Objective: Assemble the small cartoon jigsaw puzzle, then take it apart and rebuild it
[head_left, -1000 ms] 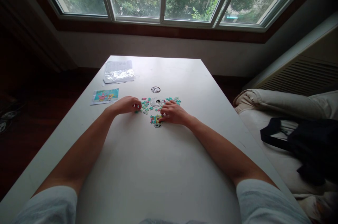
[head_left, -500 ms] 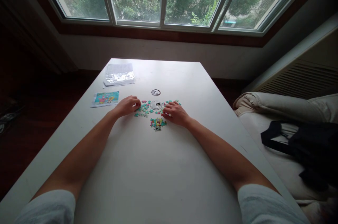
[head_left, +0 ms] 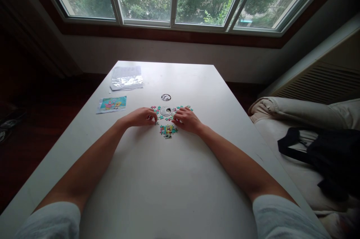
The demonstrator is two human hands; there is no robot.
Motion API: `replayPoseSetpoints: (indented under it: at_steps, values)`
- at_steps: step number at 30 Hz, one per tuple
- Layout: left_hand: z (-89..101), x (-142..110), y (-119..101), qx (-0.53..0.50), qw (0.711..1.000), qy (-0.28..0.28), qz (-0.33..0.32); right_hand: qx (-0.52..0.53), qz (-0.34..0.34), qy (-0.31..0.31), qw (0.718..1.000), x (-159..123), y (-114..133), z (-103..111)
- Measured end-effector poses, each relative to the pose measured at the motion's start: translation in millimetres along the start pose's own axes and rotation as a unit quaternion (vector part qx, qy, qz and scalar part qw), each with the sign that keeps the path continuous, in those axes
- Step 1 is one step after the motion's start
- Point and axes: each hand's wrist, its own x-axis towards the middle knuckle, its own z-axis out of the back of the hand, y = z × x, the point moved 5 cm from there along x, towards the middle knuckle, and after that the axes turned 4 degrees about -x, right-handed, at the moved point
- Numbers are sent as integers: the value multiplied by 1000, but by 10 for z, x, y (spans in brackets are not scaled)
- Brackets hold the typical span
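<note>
My left hand (head_left: 142, 116) reaches over the left part of the loose jigsaw pieces (head_left: 161, 117), its fingers curled down and closed. Whatever lies between those fingertips is too small to make out, and the hand covers several pieces. To the right, my right hand (head_left: 188, 119) rests at the edge of more pieces (head_left: 174, 109), fingers bent and closed, with their tips hidden. A joined section of puzzle (head_left: 168, 131), showing a yellow cartoon figure, lies just in front of both hands. Between the two groups of pieces sits a round, silvery tin-like object (head_left: 165, 111).
Behind it lies another round, shiny disc (head_left: 165, 97). A cartoon picture sheet (head_left: 113, 104) and a clear plastic bag with papers (head_left: 127, 78) are at the left of the white table (head_left: 168, 190). Right of the table, a dark bag (head_left: 334, 156) lies on a pale seat.
My left hand has moved right and slightly nearer, over pieces that showed before. My right hand stays in nearly the same place. The joined section looks unchanged.
</note>
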Motion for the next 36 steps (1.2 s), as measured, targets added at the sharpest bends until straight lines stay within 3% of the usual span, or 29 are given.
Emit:
replayPoseSetpoints:
  at_steps: [9,14,18,22,28,36]
  values:
    - [-114,67,-20,1,1000,-5,-25,-2,-1,3,1000,3,-3,-7]
    - [20,24,3,36,998,-48,9,1,-3,3,1000,-4,-5,-16]
    - [96,-52,-33,75,996,-18,44,6,-5,5,1000,3,-1,-27]
    - [2,-66,-145,98,993,30,62,3,-4,4,1000,16,4,-34]
    - [-136,17,-235,180,978,-3,103,-5,-2,6,1000,17,8,-32]
    - [-170,21,-162,178,977,-19,112,-7,-1,3,1000,8,16,-25]
